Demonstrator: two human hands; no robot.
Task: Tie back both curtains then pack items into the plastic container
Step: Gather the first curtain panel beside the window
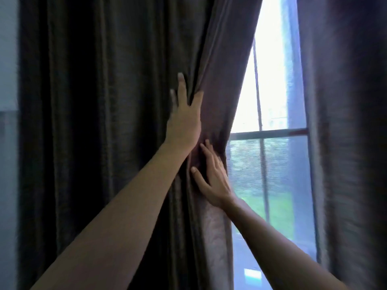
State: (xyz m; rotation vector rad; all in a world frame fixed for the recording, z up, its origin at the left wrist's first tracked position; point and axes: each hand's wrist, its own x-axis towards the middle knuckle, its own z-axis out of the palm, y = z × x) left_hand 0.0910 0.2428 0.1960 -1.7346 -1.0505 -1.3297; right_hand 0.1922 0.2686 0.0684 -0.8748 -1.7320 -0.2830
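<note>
Left curtain (104, 122): dark brown, heavy, deep vertical pleats, hung across left and centre of view. Its inner edge was bunched leftward at mid-height, leaving a narrow wedge of glass uncovered. Right curtain (345, 122): same fabric, hung straight at the right edge, blurred.

Window (270, 132) between them: bright, dark bars, mesh on the lower pane, green beyond. Pale wall (8, 59) at far left.

Left hand (184, 116): fingers straight and pointing up, thumb spread, palm pressed flat on the left curtain, a fold rising between thumb and forefinger. Right hand (211, 178): just below it, fingers extended and lying against the bunched edge; nothing pinched that could be seen.
</note>
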